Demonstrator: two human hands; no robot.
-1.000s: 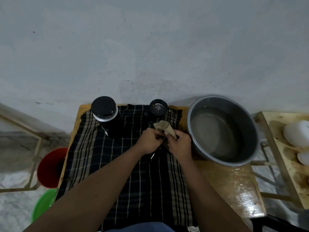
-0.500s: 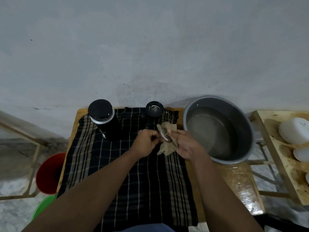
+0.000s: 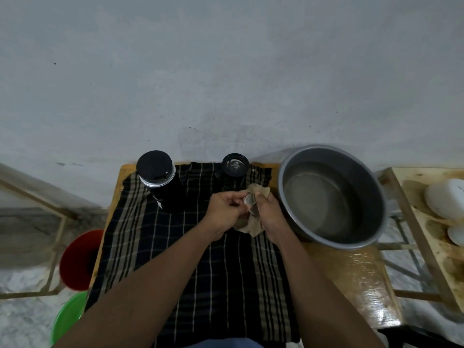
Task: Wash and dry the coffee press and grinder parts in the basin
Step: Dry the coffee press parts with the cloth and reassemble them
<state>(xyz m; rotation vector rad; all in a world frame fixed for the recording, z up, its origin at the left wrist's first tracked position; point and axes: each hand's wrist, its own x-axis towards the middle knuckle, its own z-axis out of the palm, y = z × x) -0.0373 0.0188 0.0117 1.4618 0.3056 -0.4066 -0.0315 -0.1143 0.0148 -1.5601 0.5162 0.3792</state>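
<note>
Over the checked cloth (image 3: 190,267), both hands meet around a small shiny metal part (image 3: 249,200). My left hand (image 3: 223,213) pinches the part's left side. My right hand (image 3: 270,216) grips a beige rag (image 3: 251,228) wrapped against the part. Much of the part is hidden by fingers and rag. A tall black coffee press (image 3: 160,182) with a silver band stands on the cloth at the back left. Behind my hands, a smaller black grinder body (image 3: 235,167) stands. The grey metal basin (image 3: 331,197), holding water, sits to the right of my right hand.
The wooden table (image 3: 356,277) is wet and glossy at its right side. A second wooden stand (image 3: 426,237) with white dishes (image 3: 447,199) lies further right. A red bucket (image 3: 77,259) and a green bucket (image 3: 67,317) sit on the floor to the left. A grey wall rises behind.
Both hands stayed together at the cloth's back edge. The rag has unfolded and now hangs below my right hand, and the metal part shows between the fingers.
</note>
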